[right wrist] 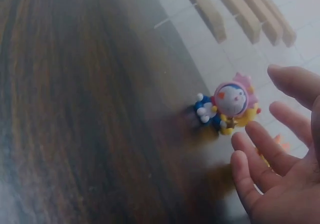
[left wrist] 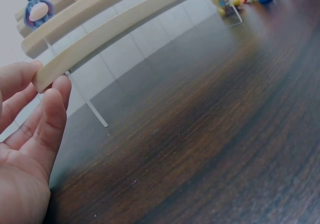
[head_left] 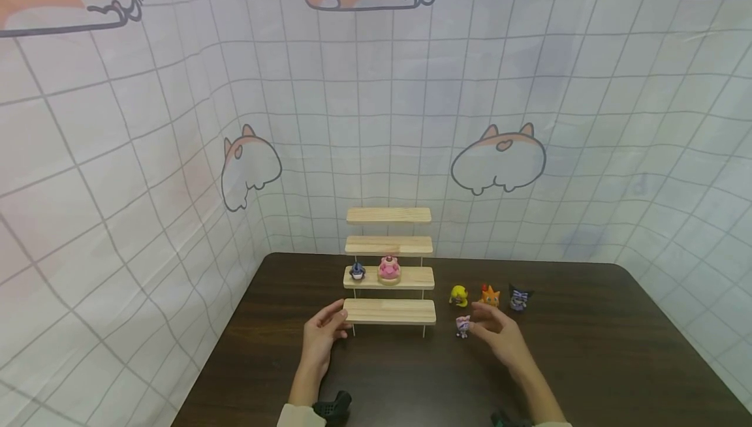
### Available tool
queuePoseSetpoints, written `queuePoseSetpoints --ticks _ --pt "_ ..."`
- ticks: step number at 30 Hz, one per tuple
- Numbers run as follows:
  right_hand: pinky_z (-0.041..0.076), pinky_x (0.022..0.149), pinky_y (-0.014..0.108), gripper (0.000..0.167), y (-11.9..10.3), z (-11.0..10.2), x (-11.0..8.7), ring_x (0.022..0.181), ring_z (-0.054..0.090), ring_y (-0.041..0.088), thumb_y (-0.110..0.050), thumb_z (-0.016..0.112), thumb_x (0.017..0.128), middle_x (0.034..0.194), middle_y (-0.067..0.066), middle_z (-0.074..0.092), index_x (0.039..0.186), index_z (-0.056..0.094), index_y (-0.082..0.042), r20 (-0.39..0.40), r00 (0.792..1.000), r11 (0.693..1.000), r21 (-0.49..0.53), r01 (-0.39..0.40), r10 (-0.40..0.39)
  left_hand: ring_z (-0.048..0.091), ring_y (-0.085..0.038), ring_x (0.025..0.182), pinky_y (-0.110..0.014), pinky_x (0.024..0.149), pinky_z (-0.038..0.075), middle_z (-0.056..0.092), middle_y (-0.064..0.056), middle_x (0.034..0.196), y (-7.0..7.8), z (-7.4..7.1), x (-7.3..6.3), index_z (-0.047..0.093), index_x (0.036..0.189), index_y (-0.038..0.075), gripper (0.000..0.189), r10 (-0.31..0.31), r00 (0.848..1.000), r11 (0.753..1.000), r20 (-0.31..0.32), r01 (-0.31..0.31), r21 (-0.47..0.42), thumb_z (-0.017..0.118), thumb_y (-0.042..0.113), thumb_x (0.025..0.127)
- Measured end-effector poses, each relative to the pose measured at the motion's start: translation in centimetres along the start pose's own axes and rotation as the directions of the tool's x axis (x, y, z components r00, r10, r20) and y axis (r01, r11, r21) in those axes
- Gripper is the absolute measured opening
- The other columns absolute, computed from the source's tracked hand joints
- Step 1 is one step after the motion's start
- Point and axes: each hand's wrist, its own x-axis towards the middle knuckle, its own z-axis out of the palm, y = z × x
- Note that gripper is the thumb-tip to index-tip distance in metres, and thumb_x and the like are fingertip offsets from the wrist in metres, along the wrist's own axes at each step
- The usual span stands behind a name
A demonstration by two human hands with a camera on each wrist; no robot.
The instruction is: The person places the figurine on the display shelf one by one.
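Plainly, gridded sheeting (head_left: 367, 97) backs the dark table (head_left: 405, 375), left fingers (left wrist: 52, 120) pinching a shelf (head_left: 390, 310), right fingers (right wrist: 271, 150) spread.

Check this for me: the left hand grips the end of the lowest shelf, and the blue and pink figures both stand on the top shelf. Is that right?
Wrong shelf: the head view shows the blue figure and the pink figure on the second shelf from the bottom. The left hand does grip the end of the lowest shelf.

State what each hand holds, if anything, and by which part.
Left hand: the wooden stand, by the left end of its lowest shelf. Right hand: nothing.
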Motion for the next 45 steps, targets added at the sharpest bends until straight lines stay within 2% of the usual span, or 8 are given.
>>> queuePoseSetpoints --ticks 10,21,45 --pt "0.055 0.083 0.031 0.054 1.1 0.2 0.4 0.112 0.065 0.028 -0.025 0.076 0.093 0.134 0.02 0.064 0.142 0.058 -0.009 0.057 0.998 0.999 -0.017 -0.036 0.037 0.071 -0.011 0.079 -0.023 0.065 0.058 0.074 0.002 0.097 -0.1 -0.1 0.1 0.064 0.135 0.001 0.042 -0.006 1.0 1.0 -0.001 0.006 -0.001 0.072 0.016 0.097" --pt "0.055 0.082 0.031 0.052 1.1 0.6 0.6 0.109 0.066 0.026 -0.022 0.076 0.094 0.133 0.022 0.065 0.14 0.059 -0.006 0.094 0.995 0.999 -0.02 -0.034 0.035 0.071 -0.011 0.078 -0.022 0.064 0.058 0.075 0.002 0.096 -0.1 0.0 0.0 0.064 0.135 0.001 0.043 -0.004 1.0 1.0 -0.002 0.004 0.001 0.073 0.017 0.096" --pt "0.055 0.081 0.03 0.039 1.2 1.3 1.1 0.11 0.067 0.028 -0.018 0.076 0.093 0.126 0.018 0.07 0.13 0.068 -0.007 0.062 0.997 0.996 -0.072 -0.043 0.047 0.071 -0.011 0.08 -0.022 0.065 0.058 0.074 0.001 0.099 0.1 0.1 -0.2 0.064 0.136 0.002 0.043 0.003 1.0 1.0 -0.006 -0.003 0.012 0.072 0.017 0.097"
